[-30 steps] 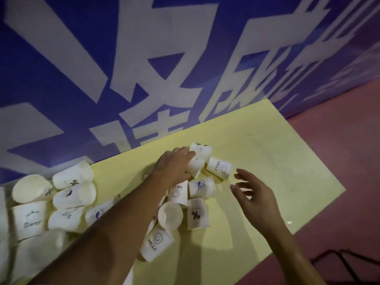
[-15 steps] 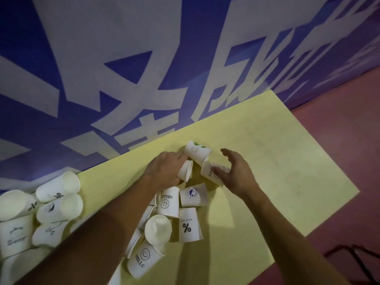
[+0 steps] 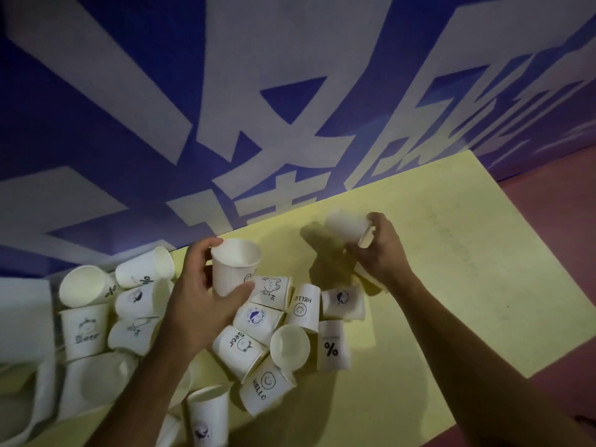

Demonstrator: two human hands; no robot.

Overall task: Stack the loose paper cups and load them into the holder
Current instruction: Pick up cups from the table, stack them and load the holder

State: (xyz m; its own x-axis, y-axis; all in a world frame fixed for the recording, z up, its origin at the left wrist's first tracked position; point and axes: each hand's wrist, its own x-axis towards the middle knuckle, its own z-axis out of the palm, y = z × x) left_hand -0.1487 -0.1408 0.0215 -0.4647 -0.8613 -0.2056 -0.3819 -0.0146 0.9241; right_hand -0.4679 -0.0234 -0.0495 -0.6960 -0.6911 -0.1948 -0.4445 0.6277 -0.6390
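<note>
1. Step: picking up cups to nest. L hand [image 3: 196, 301] has thumb + fingers curled round an upright cup [image 3: 233, 269], over the loose pile [image 3: 258, 321] on the yellow table [image 3: 451, 285].
2. R hand [image 3: 385, 253] grips a tipped cup [image 3: 346, 225], fingers curled round it; blurred.
3. Next, prob.: line up rims, slide one into the other. Holder not seen.

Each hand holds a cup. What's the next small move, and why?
Probably carry the tilted cup in the right hand over and nest it into the mouth-up cup held by the left hand: the two are apart, neither yet stacked.
</note>
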